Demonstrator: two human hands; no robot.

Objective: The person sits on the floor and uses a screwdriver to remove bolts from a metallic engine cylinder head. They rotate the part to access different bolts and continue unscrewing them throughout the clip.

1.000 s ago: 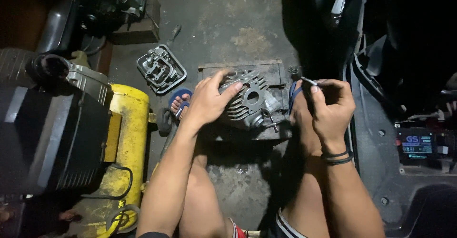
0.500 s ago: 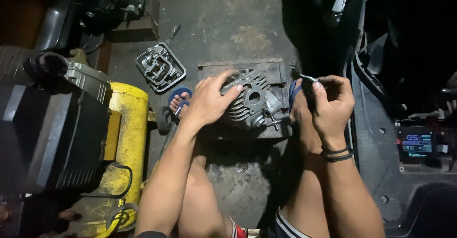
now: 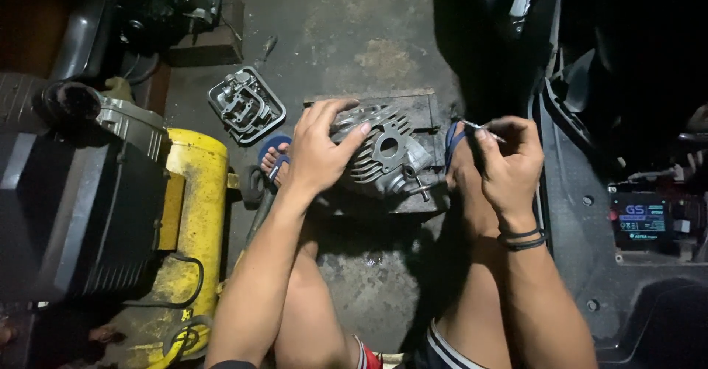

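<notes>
While left hand (image 3: 318, 155) clamps finned cylinder (image 3: 380, 151) on wooden block (image 3: 428, 107), right hand (image 3: 509, 164) pinches thin metal tool (image 3: 483, 127); could slip, gouge bore.

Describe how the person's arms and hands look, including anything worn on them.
Both arms are bare, no sleeves or gloves. The left hand and its wrist carry nothing. The right hand has two thin dark bands around its wrist. No rings or watch are visible.
</notes>
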